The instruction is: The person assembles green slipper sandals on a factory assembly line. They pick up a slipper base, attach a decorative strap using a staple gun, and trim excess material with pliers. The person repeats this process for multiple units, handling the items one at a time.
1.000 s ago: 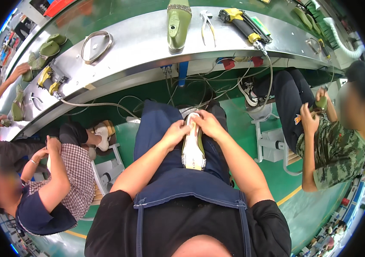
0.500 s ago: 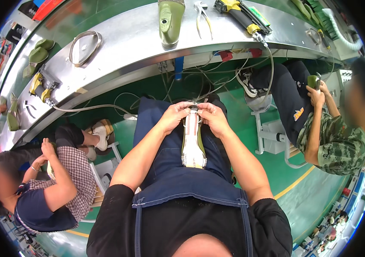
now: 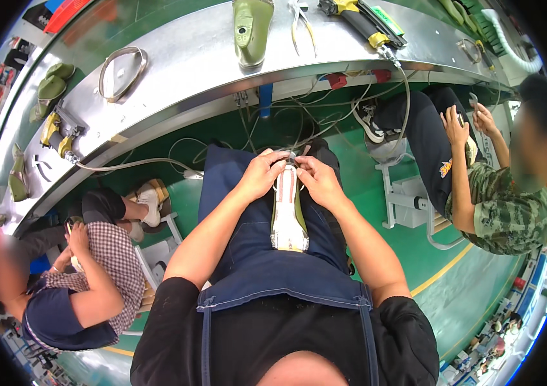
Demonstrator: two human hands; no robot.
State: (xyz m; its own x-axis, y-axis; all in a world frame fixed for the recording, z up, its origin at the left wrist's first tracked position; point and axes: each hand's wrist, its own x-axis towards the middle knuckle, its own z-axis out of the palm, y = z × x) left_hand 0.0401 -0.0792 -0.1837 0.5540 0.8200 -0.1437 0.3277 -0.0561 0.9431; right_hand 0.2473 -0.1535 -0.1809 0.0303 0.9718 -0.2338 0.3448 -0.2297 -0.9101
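Seated person, dark blue denim apron [image 3: 267,270] across the lap. A white and olive-green shoe on its last [image 3: 288,215] lies lengthwise on the apron between the thighs, toe end pointing away toward the tabletop. Left hand [image 3: 259,175] curls over the far end of the shoe from the left, fingers pressed together and pinching the upper's edge. Right hand [image 3: 320,182] meets it from the right, fingertips closed on the same end, the two hands nearly touching. What lies between the fingertips is too small to make out. Beyond the knees runs a long curved grey metal tabletop [image 3: 190,83]; on it an olive-green plastic shoe last [image 3: 252,29] stands near the middle, a coiled grey hose ring [image 3: 121,72] to its left, a yellow and black power tool [image 3: 360,19] to its right. Grey cables [image 3: 286,125] hang tangled under the tabletop edge. A person in a checked shirt [image 3: 116,264] sits at the left, a person in a camouflage shirt [image 3: 508,215] at the right, each with hands near their own lap.
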